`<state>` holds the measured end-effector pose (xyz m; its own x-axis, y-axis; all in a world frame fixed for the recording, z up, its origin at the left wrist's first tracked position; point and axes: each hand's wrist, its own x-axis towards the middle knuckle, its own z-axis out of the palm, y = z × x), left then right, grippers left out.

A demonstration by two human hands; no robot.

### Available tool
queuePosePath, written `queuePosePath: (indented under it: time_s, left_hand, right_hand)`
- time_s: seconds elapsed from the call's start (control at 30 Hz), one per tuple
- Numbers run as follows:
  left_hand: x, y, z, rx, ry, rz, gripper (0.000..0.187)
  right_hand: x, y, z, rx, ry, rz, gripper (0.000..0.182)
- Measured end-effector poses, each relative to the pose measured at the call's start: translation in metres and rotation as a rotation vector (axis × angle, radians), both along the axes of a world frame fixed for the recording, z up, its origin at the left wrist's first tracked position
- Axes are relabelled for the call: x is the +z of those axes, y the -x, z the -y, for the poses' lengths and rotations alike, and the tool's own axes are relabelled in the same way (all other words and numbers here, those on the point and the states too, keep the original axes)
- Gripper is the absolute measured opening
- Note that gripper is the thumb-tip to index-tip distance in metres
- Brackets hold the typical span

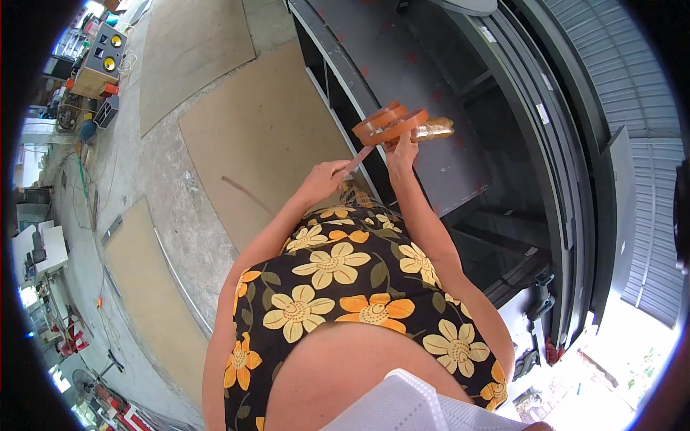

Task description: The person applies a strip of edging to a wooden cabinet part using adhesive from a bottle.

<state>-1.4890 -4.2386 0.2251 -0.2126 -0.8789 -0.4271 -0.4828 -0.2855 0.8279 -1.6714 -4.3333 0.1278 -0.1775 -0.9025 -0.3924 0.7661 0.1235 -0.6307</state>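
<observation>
My right hand [402,153] is closed around orange ring-shaped rolls of band [410,123], held up over the edge of a dark grey cabinet [460,161]. Just beyond its fingers, a glossy amber, bottle-shaped thing [435,129] overlaps the rolls in this view; whether the hand grips it too, I cannot tell. A flat pinkish-brown strip [359,157] slants down from the rolls to my left hand [323,180]. The left fingers are pinched on its lower end, close in front of my body.
Large brown boards [266,115] lie on the concrete floor to the left, with a thin loose strip [246,192] on one. Dark panels [532,108] stand on the right beside the cabinet. A speaker [108,52] and clutter line the far left.
</observation>
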Motion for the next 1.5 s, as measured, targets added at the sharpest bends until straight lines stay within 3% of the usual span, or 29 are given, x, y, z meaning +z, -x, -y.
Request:
queuePosePath:
  time_s: [0.43,0.7,0.8,1.1,1.2,1.5]
  left_hand:
    - [0.022,-0.021,0.01,-0.047,-0.142,-0.119,0.023]
    - [0.029,-0.035,0.016,-0.074,-0.196,-0.228,0.033]
    - [0.027,-0.034,0.016,-0.068,-0.183,-0.247,0.032]
    - [0.035,-0.022,0.014,-0.055,-0.107,-0.164,0.029]
    - [0.037,-0.026,0.014,-0.087,-0.108,-0.106,0.028]
    - [0.04,-0.037,0.003,-0.102,-0.143,-0.13,0.033]
  right_hand:
    - [0.0,0.005,-0.009,0.072,-0.023,0.069,0.04]
    - [0.045,0.0,-0.008,0.171,0.075,0.097,0.038]
    - [0.047,-0.002,-0.007,0.181,0.088,0.077,0.045]
    - [0.042,0.004,0.002,0.077,0.066,0.074,0.045]
    - [0.041,0.006,0.008,-0.059,0.119,0.01,0.044]
    - [0.021,0.036,0.026,-0.11,0.093,-0.001,0.051]
